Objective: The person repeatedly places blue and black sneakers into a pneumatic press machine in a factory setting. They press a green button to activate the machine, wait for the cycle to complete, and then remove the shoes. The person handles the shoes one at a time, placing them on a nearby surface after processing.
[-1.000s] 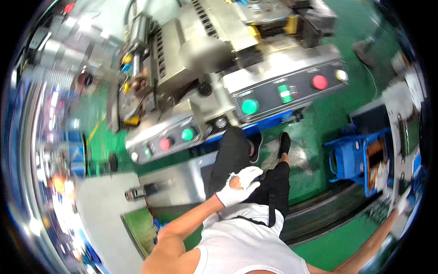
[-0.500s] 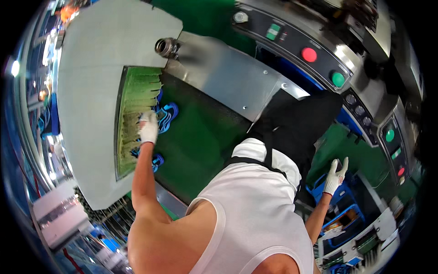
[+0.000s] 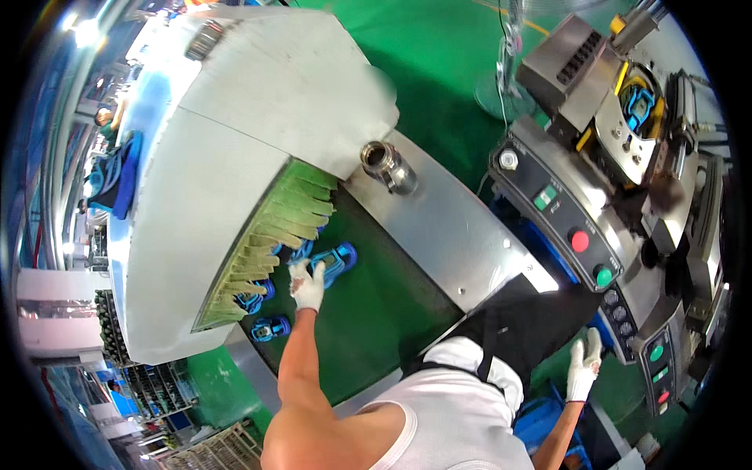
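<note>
We see the nearest blue sandal (image 3: 335,264) just left of the middle of the frame, on the dark green belt (image 3: 380,294). It lies up and to the right from our left hand (image 3: 306,286), its lower end right beside our thumb. Its long axis slants from lower left to upper right, while our left hand points almost straight up the frame, so the two stand at an angle to each other.

Our left hand is plainly the closer one. Its thumb is spread well away from the fingers, and we see nothing held between them; whether the fingertips touch a sandal, we cannot tell. Our right hand (image 3: 583,366) is far off at the lower right, fingers raised and parted, nothing visible in it. It is nearest the row of round knobs (image 3: 619,323) on the machine, with a blue stand (image 3: 535,415) below and to its left.

More sandals lie around our left hand: a second sandal (image 3: 296,252) just above it, a third sandal (image 3: 254,299) to its left beside the green fringe (image 3: 274,235), and a fourth sandal (image 3: 270,329) at lower left, its long axis closer to level. The fringe hangs from the big white housing (image 3: 251,102). A metal flask (image 3: 395,174) stands on the steel ledge (image 3: 470,227), above and to the right, well apart from both hands.
</note>
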A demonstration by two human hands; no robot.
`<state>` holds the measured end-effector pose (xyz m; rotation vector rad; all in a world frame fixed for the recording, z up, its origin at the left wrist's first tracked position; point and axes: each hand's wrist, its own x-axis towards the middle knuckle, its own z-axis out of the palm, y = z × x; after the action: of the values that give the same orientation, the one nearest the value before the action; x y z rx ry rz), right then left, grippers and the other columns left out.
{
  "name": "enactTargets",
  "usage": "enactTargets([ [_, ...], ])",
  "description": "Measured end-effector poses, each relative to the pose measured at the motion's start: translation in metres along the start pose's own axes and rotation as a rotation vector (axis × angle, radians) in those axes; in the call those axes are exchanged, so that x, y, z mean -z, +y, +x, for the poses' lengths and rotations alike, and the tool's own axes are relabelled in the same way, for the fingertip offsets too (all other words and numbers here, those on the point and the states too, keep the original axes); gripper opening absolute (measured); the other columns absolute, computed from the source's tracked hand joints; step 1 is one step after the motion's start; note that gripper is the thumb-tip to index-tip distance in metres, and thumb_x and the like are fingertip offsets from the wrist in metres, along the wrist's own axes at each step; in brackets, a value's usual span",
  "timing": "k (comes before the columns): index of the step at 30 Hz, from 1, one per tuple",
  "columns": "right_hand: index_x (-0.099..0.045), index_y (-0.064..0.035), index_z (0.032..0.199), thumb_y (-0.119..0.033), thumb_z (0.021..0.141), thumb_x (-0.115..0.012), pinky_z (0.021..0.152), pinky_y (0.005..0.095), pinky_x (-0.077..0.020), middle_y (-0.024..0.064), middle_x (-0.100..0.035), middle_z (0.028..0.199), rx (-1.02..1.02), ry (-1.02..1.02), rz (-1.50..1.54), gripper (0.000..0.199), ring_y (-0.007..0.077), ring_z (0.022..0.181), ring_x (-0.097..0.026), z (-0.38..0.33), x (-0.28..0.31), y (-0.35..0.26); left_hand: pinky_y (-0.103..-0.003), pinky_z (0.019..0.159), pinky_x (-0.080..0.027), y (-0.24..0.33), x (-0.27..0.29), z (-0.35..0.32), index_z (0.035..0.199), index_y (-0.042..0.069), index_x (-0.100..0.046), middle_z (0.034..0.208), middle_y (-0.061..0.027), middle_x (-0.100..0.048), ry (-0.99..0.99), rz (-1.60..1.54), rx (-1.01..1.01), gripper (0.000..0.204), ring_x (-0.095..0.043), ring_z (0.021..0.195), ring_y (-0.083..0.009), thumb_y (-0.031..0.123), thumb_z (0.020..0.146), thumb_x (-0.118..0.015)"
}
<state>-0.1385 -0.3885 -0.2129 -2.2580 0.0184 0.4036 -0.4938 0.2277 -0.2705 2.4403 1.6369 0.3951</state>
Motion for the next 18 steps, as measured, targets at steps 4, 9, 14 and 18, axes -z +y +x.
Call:
enactTargets([
  [4, -0.050, 0.0052, 0.150, -0.011, 0.091, -0.076, 0.098, 0.0409, -0.0579, 0.0253, -0.062, 0.143, 0.146, -0.390, -0.002, 0.067, 0.0311, 0.119, -0.070, -0.002, -0.068, -0.140, -0.054, 0.090, -0.053, 0.053, 0.011, -0.017, 0.113, 0.007, -0.071, 0.113, -0.0200, -0.064, -0.162, -0.028, -0.105, 0.029, -0.066, 0.102, -0.0421, 0.030, 0.097, -0.065],
  [9, -0.044, 0.0066, 0.154, -0.041, 0.085, -0.082, 0.122, 0.0434, -0.0386, 0.0322, -0.051, 0.153, 0.716, -0.679, -0.262, 0.092, 0.0426, 0.146, -0.048, -0.015, -0.160, -0.206, -0.049, 0.086, -0.056, 0.193, 0.010, -0.060, 0.111, 0.011, -0.071, 0.113, -0.0163, -0.065, -0.351, -0.278, -0.591, 0.026, -0.067, 0.101, -0.0378, 0.022, 0.088, -0.074],
  [14, -0.058, -0.0035, 0.127, -0.018, 0.083, -0.077, 0.086, 0.0476, -0.0576, 0.0177, -0.072, 0.112, 0.685, -0.385, -0.234, 0.050, 0.0372, 0.104, -0.073, -0.014, -0.147, -0.219, -0.048, 0.076, -0.056, 0.338, 0.045, -0.082, 0.109, 0.011, -0.071, 0.102, -0.0142, -0.064, -0.472, -0.633, -0.968, 0.022, -0.068, 0.089, -0.0369, 0.021, 0.090, -0.071],
  [18, -0.059, -0.0014, 0.132, -0.011, 0.084, -0.079, 0.083, 0.0398, -0.0583, 0.0169, -0.076, 0.108, 0.567, -0.286, 0.178, 0.053, 0.0301, 0.093, -0.075, -0.021, -0.061, -0.210, -0.045, 0.072, -0.055, 0.434, 0.091, -0.093, 0.111, 0.007, -0.069, 0.101, -0.0146, -0.064, -0.587, -0.803, -1.369, 0.028, -0.068, 0.086, -0.0356, 0.027, 0.093, -0.073],
])
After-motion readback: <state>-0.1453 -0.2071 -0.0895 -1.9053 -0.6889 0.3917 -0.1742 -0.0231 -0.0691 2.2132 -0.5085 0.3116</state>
